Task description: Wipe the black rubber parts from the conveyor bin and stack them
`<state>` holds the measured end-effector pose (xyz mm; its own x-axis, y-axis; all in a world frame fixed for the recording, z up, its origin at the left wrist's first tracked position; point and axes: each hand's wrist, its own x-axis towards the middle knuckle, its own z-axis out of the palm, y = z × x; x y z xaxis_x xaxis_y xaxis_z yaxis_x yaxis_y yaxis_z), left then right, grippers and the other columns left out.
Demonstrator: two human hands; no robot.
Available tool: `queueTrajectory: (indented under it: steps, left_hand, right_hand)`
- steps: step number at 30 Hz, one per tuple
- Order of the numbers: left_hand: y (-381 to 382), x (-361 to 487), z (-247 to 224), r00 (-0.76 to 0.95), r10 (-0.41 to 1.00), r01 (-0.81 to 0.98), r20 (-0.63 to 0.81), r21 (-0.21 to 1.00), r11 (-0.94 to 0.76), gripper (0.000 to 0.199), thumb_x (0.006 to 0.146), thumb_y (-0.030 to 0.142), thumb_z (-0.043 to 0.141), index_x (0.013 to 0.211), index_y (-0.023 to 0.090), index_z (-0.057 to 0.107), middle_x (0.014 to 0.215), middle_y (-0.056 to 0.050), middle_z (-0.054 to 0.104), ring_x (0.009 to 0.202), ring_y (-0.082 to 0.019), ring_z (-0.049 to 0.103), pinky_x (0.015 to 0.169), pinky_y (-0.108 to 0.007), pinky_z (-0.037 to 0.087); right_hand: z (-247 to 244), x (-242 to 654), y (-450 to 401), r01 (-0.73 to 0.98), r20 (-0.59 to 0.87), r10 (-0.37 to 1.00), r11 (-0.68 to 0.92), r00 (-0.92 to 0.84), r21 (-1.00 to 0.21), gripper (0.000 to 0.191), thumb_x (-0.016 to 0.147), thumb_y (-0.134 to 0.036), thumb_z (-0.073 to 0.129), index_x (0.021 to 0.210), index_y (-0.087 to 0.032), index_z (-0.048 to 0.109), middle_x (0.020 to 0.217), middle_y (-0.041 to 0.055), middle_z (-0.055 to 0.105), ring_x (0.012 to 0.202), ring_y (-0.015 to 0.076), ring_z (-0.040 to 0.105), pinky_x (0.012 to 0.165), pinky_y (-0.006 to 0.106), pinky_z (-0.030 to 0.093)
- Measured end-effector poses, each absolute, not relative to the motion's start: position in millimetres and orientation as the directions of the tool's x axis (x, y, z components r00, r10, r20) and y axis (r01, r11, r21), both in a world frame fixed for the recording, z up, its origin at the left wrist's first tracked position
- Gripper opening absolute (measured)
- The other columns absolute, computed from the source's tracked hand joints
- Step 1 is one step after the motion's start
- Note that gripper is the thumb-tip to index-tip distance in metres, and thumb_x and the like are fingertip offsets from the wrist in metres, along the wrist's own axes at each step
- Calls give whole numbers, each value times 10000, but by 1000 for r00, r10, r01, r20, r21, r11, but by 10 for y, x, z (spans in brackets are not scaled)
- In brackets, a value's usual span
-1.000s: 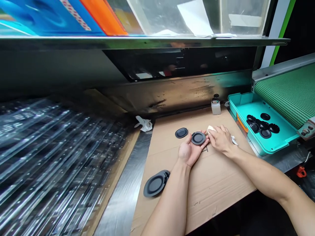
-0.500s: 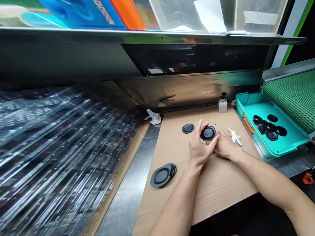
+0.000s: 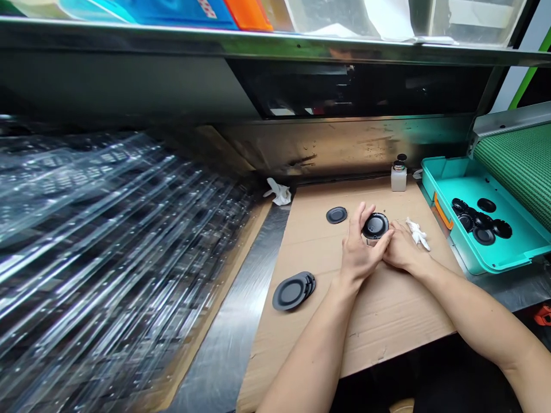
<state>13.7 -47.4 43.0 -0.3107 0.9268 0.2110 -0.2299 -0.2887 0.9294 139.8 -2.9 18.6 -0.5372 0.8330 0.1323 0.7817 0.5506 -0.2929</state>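
Note:
A round black part (image 3: 376,225) is raised over the cardboard sheet (image 3: 314,252), gripped between the thumb and fingers of my left hand (image 3: 358,248). My right hand (image 3: 399,246) is closed beside it, its fingertips at the part's right edge; whether it holds anything is hidden. One flat black oval piece (image 3: 336,215) lies behind and left of my hands. Nearer to me on the left is a fanned stack of black oval pieces (image 3: 291,292). A crumpled white cloth or glove (image 3: 418,234) lies right of my right hand.
Right of the cardboard is a teal tray (image 3: 495,265) holding several black round parts, beside a green conveyor belt (image 3: 516,155). A small bottle (image 3: 398,176) stands at the back. Stacked clear plastic trays (image 3: 107,258) fill the left. A metal shelf (image 3: 275,47) crosses above.
The view has shifted, so things on the cardboard appear slightly higher and further right. My hands keep nearly the same pose around the black part.

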Motion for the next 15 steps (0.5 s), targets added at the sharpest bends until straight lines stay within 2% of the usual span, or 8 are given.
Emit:
queueTrajectory:
  steps: [3, 4, 7, 9, 11, 13, 15]
  left_hand:
    - [-387, -19, 328, -318, 937, -47, 146, 985, -169, 203, 795, 234, 798, 971, 238, 698, 1233, -97, 708, 1368, -315, 521, 1016, -323, 477]
    - [-348, -81, 278, -336, 937, 30, 99, 995, -94, 112, 828, 298, 766, 844, 236, 674, 1150, -107, 721, 1360, -336, 514, 1012, -337, 468]
    - [-246, -244, 126, -409, 910, 208, 63, 978, 25, 298, 823, 372, 754, 637, 243, 560, 1031, -148, 699, 1389, -389, 435, 1069, -390, 411]
    - [-219, -309, 62, -446, 884, 311, 136, 950, 10, 238, 801, 356, 771, 689, 238, 598, 1076, -180, 674, 1396, -408, 403, 1125, -434, 356]
    - [-240, -335, 55, -413, 890, 478, 194, 878, 31, 196, 833, 384, 739, 885, 208, 670, 1179, -211, 651, 1371, -423, 424, 1150, -491, 320]
    - [-301, -322, 102, -273, 949, 682, 157, 728, 76, 388, 855, 449, 708, 1122, 171, 663, 1289, -225, 624, 1338, -428, 463, 1143, -526, 325]
    - [-386, -268, 182, -111, 993, 828, 46, 556, 67, 531, 832, 456, 728, 1256, 154, 623, 1370, -218, 593, 1325, -419, 487, 1122, -511, 364]
  right_hand:
    - [248, 1412, -49, 785, 159, 822, 569, -547, -244, 305, 1023, -341, 514, 1246, -209, 674, 1238, 120, 668, 1151, 287, 534, 990, 416, 400]
    - [256, 1418, -49, 783, 168, 817, 577, -552, -232, 314, 1034, -361, 502, 1267, -230, 667, 1261, 109, 666, 1167, 288, 529, 1007, 426, 393]
    - [231, 1438, -27, 788, 174, 817, 576, -549, -217, 313, 1033, -379, 513, 1277, -261, 669, 1288, 89, 664, 1184, 283, 522, 1042, 443, 373]
    - [185, 1448, 2, 785, 185, 815, 578, -549, -220, 328, 1030, -389, 518, 1296, -266, 666, 1300, 85, 661, 1193, 280, 518, 1044, 441, 373]
    - [135, 1457, 32, 780, 202, 812, 583, -548, -227, 349, 1027, -403, 516, 1316, -271, 660, 1307, 82, 658, 1197, 278, 516, 1036, 433, 380]
    - [96, 1466, 57, 774, 216, 807, 589, -549, -231, 360, 1028, -411, 506, 1323, -274, 660, 1312, 80, 657, 1197, 276, 518, 1031, 423, 385]
    - [72, 1475, 74, 770, 223, 803, 594, -552, -231, 365, 1026, -410, 502, 1323, -271, 661, 1324, 82, 653, 1199, 278, 519, 1022, 414, 390]
